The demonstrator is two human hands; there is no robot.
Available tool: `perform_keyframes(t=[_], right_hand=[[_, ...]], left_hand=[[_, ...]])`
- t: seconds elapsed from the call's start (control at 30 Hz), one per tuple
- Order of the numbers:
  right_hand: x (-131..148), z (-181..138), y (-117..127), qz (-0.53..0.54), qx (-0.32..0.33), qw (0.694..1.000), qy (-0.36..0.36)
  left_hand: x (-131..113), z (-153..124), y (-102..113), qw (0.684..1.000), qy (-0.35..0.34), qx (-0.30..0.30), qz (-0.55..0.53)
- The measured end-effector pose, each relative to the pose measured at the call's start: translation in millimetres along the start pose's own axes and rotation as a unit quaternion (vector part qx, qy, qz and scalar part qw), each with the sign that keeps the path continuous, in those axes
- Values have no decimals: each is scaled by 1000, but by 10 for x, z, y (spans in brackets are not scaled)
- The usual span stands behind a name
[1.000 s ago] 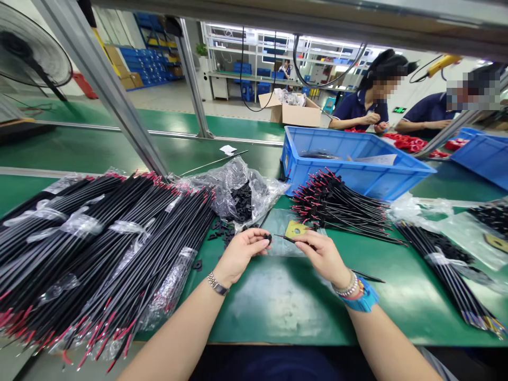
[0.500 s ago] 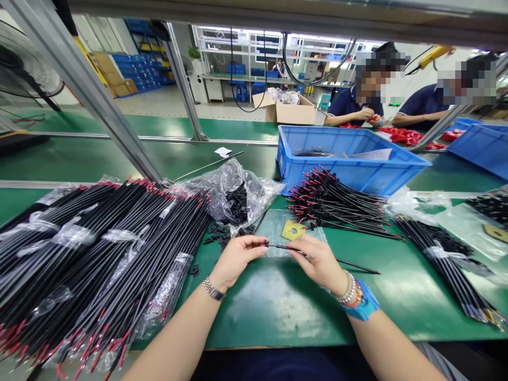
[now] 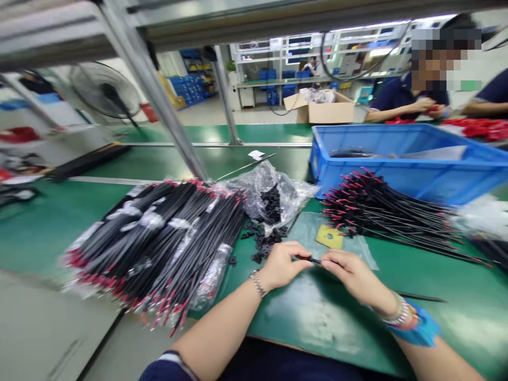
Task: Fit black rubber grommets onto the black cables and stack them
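A thin black cable [image 3: 315, 260] runs between my two hands over the near part of the green bench. My left hand [image 3: 283, 264] is closed in a pinch around its end; the fingers largely hide that end. Just to the right, my right hand [image 3: 353, 272] pinches the same cable, whose tail [image 3: 423, 297] comes out beyond the wrist. Close behind the hands lies a yellow plate with a hole [image 3: 328, 236], on a clear plastic bag [image 3: 363, 248]. Small loose black parts [image 3: 264, 243] are scattered beyond my left hand.
Bundled black cables with red ends [image 3: 170, 243] cover the left side. An open plastic bag [image 3: 254, 182] of black parts stands behind. A cable pile [image 3: 381, 211] leans by a blue bin [image 3: 369, 166] at right. A metal post [image 3: 159, 95] rises at left; a co-worker [image 3: 408, 100] sits across.
The view has swung left, so the bench things appear further right. My fingertips are closer together on the cable, and the small black part at my left fingertips is now mostly hidden.
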State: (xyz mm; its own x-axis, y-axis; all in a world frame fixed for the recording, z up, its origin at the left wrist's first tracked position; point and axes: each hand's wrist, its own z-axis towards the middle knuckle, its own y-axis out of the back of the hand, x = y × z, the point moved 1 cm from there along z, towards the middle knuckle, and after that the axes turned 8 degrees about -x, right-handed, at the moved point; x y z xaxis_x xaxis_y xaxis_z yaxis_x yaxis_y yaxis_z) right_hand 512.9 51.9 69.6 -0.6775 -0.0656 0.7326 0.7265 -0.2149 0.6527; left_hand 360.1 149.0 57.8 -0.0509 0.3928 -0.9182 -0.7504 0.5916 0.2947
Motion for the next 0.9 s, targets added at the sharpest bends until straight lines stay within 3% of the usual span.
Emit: perform_keyframes(t=[0.17, 0.3, 0.6, 0.9], right_hand=[[-127, 8, -8, 80, 55, 990, -98], [-179, -8, -12, 109, 45, 981, -156], [-242, 3, -21, 79, 24, 986, -141], [-63, 7, -44, 130, 24, 981, -141]], left_hand=[[34, -4, -40, 999, -28, 6, 15], [47, -15, -82, 999, -33, 21, 33], [95, 2, -147, 997, -46, 7, 64], [22, -27, -109, 999, -25, -19, 27]])
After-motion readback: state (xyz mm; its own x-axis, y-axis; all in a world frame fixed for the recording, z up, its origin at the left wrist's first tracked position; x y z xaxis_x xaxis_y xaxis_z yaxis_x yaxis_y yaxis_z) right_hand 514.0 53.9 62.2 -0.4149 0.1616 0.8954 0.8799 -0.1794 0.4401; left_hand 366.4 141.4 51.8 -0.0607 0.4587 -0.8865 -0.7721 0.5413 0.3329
